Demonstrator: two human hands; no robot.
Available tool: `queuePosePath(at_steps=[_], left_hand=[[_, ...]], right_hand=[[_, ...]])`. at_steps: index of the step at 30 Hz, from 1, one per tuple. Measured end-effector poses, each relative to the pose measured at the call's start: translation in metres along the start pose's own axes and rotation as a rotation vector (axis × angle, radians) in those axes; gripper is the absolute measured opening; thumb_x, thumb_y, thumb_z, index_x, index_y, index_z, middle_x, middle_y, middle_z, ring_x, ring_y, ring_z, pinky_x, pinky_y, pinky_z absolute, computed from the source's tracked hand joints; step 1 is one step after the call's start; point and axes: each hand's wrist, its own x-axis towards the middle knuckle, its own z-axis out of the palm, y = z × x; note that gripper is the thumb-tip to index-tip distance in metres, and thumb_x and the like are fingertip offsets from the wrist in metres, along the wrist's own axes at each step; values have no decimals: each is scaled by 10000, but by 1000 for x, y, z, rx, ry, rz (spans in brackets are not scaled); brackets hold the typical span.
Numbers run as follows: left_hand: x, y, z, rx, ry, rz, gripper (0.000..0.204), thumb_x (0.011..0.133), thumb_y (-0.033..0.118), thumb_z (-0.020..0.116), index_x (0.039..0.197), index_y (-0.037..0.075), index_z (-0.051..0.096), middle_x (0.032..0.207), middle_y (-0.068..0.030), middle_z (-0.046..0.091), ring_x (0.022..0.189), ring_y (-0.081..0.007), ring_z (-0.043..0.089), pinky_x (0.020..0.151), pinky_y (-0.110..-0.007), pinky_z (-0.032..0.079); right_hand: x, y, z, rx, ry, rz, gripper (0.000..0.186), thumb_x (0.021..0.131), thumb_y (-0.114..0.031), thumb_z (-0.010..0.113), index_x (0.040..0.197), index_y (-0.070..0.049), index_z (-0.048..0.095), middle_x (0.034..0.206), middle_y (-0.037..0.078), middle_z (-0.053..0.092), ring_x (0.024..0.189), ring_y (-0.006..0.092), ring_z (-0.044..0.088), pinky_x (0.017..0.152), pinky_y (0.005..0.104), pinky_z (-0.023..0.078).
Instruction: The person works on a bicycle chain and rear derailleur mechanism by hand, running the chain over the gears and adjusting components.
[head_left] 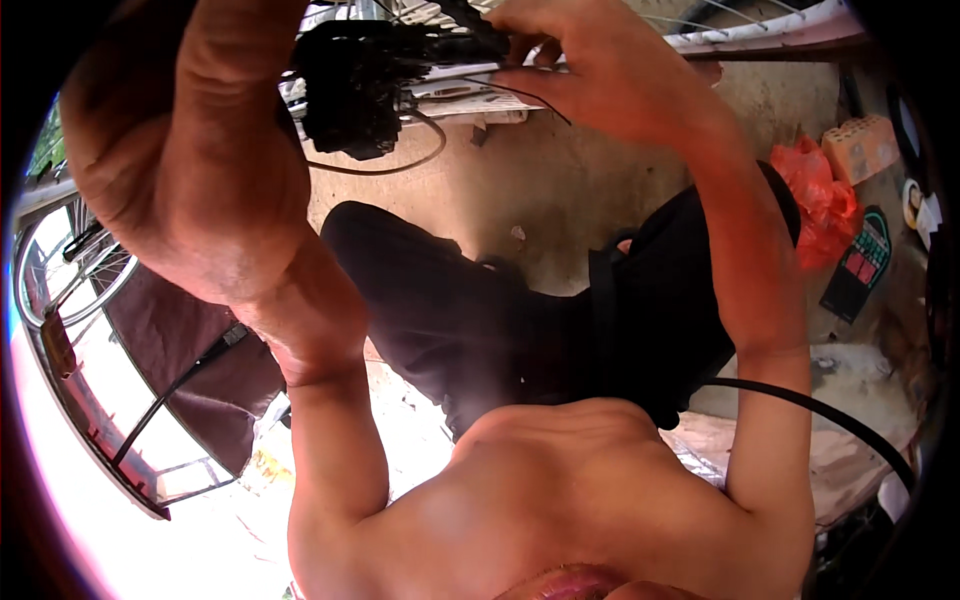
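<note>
Both hands up at the top of frame on a black bike mechanism [355,85] mounted by a wheel rim [760,35]. Right hand [590,70]: fingers pinched on the mechanism's right end, with a thin black cable [400,165] looping below it. Left hand [190,130]: raised against the mechanism's left side, back of hand to camera, grip can't be seen. Red plastic bag [825,200] lies on the concrete floor [570,190], far right.
</note>
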Motion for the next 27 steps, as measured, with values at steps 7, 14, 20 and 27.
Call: queuePosePath(at_steps=[7,14,20,27], left_hand=[[7,-1,-12,-9,-56,5,220,930,-42,633,1149,-60,623,1069,-214,702,971,-316,706,927,-468,575],[22,1,-24,-4,-112,27,215,952,-30,594,1159,-74,629,1083,-246,701,996,-344,704,947,-506,569],[20,-7,-20,-98,-155,19,226,975,-14,566,1187,-63,627,1099,-262,699,1003,-369,699,936,-546,566],[34,14,-17,3,-246,18,221,990,19,574,1187,-54,642,1117,-264,698,1011,-366,702,931,-546,570]], right_hand=[[-4,9,5,12,72,7,167,828,-117,699,951,-4,706,855,183,688,772,356,683,708,437,543],[-7,20,9,48,195,-184,158,789,-66,717,934,-3,717,831,162,706,754,301,700,664,392,552],[-13,25,12,-5,216,-181,221,806,-1,762,1016,6,692,891,83,688,760,194,678,669,318,551],[-13,23,10,42,229,-173,224,799,-5,769,1008,-1,687,848,80,673,737,182,662,661,308,542]])
